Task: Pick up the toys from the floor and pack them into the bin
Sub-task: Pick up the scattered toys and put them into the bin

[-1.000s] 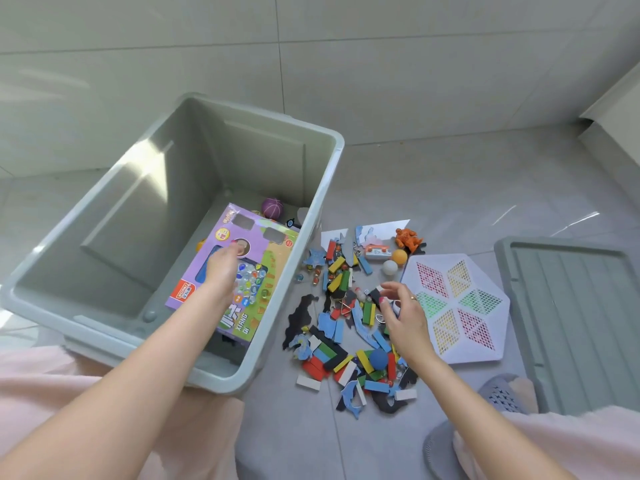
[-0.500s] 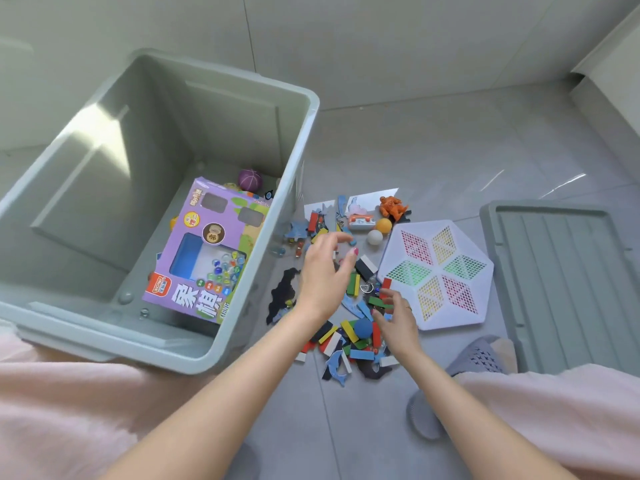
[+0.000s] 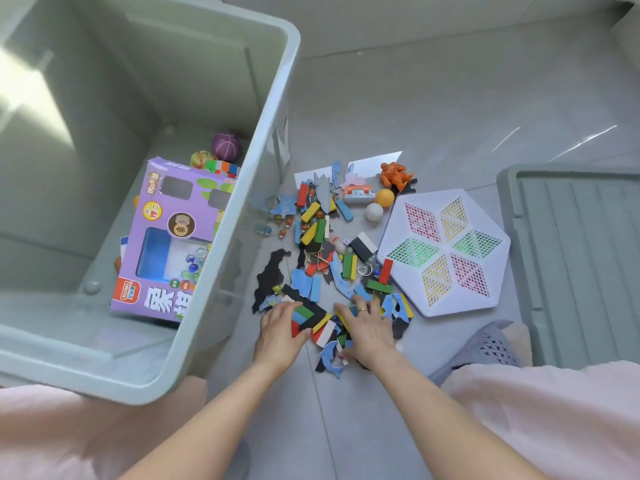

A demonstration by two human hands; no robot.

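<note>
Both hands down on the toy pile

Left hand and right hand lie palm-down, fingers loosely spread over coloured blocks (nothing gripped); bin stands just beside.

Bright daylight, floor glare, wide-angle edge distortion

The only readable print sits on the purple game box lying inside the grey bin. Along the box's lower edge run large white Chinese characters outlined in dark, the first reading "象"; the bin's wall cuts off the rest. At the box's lower left corner a red badge carries small white lettering that looks like "XC" with digits, too small to read surely. Above the box's clear window, a round picture of a wooden chess piece bears one dark character. A yellow round sticker above it holds red characters, illegible.
</note>
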